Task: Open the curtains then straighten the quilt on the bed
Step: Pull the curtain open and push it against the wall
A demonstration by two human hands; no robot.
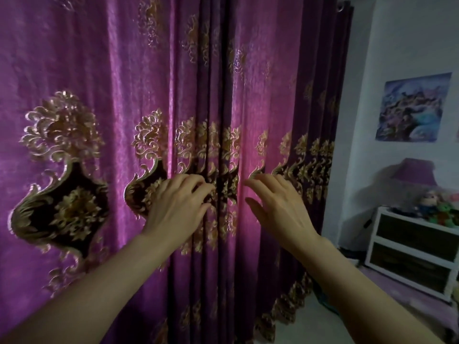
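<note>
Forearms come up from the bottom edge, both reaching fwd to the curtains [149, 95], which fill the view from the left edge to approx three-quarters across.

Left hand [177, 207]: fingers [198, 187] curled into the folds at the dark central pleats, seemingly pinching or hooking fabric; can't tell if it is a firm grip. Right hand [280, 207]: loose and spread, fingers [260, 180] at or just off the cloth to the right of those pleats, holding nothing.

Handling, as a judgement: heavy drape, thick w/ gold embroidery, soft but bulky, so it should bunch rather than slip. Sheen suggests a smooth face; a pinch could slide, so gathering a full fold in each fist looks safer. The embroidered band at hand height is stiffer and gives better purchase. Best hold is prob. the meeting edges inside the dark pleats, between the two hands, pulling sideways not down, since the eyelets up at the top right corner look like they ride a rod. Exact split betw. panels is hidden in the folds.

Beyond, to the right: white drawer unit [409, 249] w/ soft toys on top, lamp [414, 172] behind it, poster [414, 108] on the wall. Curtains not yet opened. Bed and quilt not in view.
</note>
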